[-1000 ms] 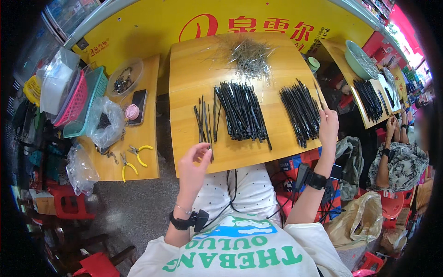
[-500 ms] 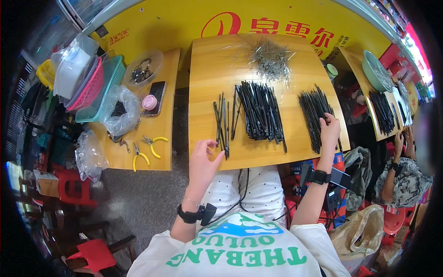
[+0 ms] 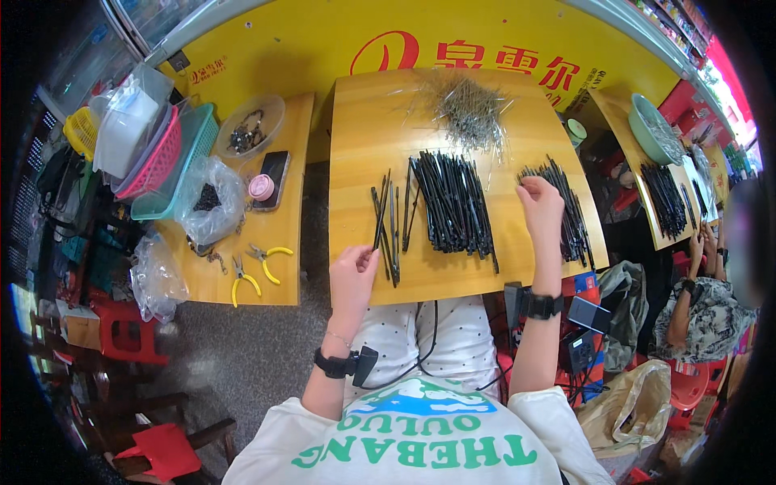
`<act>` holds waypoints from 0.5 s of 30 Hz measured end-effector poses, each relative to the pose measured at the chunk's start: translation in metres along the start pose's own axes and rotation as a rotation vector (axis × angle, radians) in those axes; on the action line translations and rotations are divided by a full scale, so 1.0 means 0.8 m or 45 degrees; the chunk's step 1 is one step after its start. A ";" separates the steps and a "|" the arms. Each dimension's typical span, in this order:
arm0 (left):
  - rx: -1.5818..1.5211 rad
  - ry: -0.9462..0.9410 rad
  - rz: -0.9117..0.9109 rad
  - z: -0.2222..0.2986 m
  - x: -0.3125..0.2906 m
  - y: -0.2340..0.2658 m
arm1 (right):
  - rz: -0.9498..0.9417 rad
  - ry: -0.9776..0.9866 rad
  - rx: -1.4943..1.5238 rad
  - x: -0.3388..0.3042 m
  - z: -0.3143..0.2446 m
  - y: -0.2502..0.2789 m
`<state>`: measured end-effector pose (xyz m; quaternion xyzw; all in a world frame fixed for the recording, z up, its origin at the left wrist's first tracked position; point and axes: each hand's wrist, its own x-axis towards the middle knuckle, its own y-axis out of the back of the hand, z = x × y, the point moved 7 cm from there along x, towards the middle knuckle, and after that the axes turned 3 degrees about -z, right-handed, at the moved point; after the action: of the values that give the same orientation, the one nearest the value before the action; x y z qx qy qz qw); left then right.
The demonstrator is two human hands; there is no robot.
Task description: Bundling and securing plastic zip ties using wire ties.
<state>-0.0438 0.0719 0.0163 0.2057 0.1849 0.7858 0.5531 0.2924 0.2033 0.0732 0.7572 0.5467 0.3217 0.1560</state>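
Note:
My left hand is closed in a pinch at the near end of a thin black stick, beside a few loose black sticks at the table's left. My right hand is pinched shut above the left edge of the right-hand pile of black sticks, its fingertips by the sticks' far ends. What those fingertips hold, if anything, is too small to make out. Between my hands lies a larger pile of black sticks, side by side.
Thin silvery pins lie heaped at the back of the wooden table. A side table on the left bears yellow-handled pliers, a phone, a clear bowl and baskets. At right, another person's hands are near more sticks.
My right hand has moved left and away from me across the right pile. My left hand has gone from spread fingers to a pinch on a black stick.

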 end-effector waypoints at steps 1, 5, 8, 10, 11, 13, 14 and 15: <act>-0.015 -0.007 0.017 -0.002 -0.002 0.002 | -0.070 0.020 -0.061 0.011 0.000 -0.016; -0.193 0.044 0.091 -0.017 -0.009 -0.003 | -0.144 0.002 -0.168 0.057 0.025 -0.063; -0.161 -0.039 0.129 -0.012 -0.015 -0.001 | -0.112 0.071 -0.484 0.066 0.014 -0.087; -0.191 -0.050 0.131 -0.011 -0.015 0.000 | -0.067 0.021 -0.611 0.068 0.009 -0.096; -0.220 -0.061 0.125 -0.010 -0.016 0.000 | -0.021 -0.037 -0.741 0.068 0.008 -0.096; -0.207 -0.059 0.123 -0.008 -0.015 0.003 | -0.036 -0.051 -0.757 0.070 0.002 -0.099; -0.193 -0.061 0.115 -0.007 -0.015 0.004 | -0.048 -0.070 -0.773 0.069 0.000 -0.099; -0.194 -0.055 0.116 -0.008 -0.015 0.004 | -0.052 -0.068 -0.775 0.069 -0.003 -0.099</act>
<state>-0.0460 0.0587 0.0109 0.1882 0.1028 0.8174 0.5346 0.2441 0.2824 0.0458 0.6726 0.4360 0.4475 0.3966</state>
